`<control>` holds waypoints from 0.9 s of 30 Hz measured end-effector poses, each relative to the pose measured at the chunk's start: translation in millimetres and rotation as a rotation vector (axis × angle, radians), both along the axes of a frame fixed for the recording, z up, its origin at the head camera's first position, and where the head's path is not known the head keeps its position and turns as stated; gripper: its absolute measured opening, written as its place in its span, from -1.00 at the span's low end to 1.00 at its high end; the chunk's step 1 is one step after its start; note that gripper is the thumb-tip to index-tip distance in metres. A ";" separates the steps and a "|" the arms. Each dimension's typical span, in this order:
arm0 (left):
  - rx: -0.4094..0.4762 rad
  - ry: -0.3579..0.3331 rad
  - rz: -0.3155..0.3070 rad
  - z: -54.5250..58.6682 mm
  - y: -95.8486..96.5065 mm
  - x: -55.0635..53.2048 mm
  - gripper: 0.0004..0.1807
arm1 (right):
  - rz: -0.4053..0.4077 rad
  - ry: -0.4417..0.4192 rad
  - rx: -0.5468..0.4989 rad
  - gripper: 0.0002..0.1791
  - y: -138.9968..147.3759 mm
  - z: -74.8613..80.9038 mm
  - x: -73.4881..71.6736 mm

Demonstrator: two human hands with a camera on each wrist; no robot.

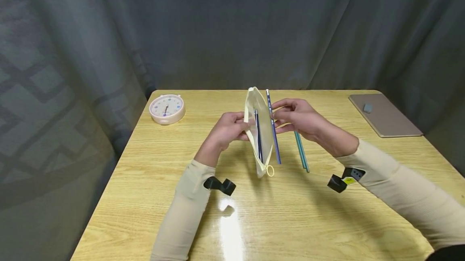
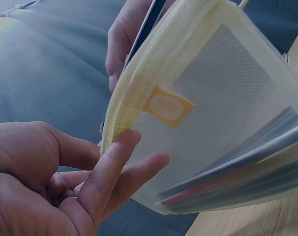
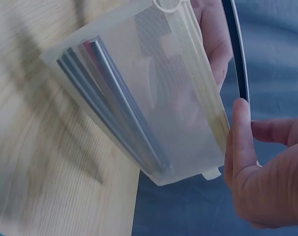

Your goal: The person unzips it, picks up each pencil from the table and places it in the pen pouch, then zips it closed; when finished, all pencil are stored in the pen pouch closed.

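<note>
A pale yellow, see-through zip pencil case (image 1: pixel 267 135) is held upright over the table with its zipper side gaping upward. My left hand (image 1: pixel 228 128) pinches one edge of the opening between thumb and fingers. Several pencils (image 3: pixel 124 105), one with a red end, lie along the bottom inside. My right hand (image 1: pixel 298 116) pinches a dark blue pencil (image 1: pixel 276 142) right beside the opposite edge, its fingers also at the case's rim. The pencil is outside the case. An orange label (image 2: pixel 168 106) shows on the case's side in the left wrist view.
Two teal pencils (image 1: pixel 301 152) lie on the wooden table (image 1: pixel 145 196) below my right hand. A round pale pink timer (image 1: pixel 167 108) stands at the back left. At the back right lies a flat grey-brown notebook (image 1: pixel 388 117) with a small grey-blue block (image 1: pixel 367 108) on it. Dark curtains hang behind.
</note>
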State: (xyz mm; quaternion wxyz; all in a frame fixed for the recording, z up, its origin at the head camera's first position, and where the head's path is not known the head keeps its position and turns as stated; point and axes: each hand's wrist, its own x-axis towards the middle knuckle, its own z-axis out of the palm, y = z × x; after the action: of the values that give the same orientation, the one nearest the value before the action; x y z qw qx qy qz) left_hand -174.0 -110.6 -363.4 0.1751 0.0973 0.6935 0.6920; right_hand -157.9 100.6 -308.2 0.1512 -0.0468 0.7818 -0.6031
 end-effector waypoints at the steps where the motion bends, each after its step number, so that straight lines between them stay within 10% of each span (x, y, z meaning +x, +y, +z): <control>1: 0.001 0.002 -0.001 0.0 0.2 0.1 -0.60 | 0.004 0.000 0.000 -0.56 -1.1 -0.2 0.1; 27: 0.025 0.017 -0.013 -0.1 -1.4 0.4 -0.58 | -0.055 0.100 0.093 -0.61 -20.4 4.1 -2.1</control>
State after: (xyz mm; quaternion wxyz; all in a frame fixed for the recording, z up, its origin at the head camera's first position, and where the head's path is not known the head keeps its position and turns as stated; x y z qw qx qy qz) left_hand -173.6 -112.1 -363.5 0.1725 0.1096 0.6855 0.6988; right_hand -160.0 80.3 -304.1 0.0973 -0.0483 0.8166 -0.5668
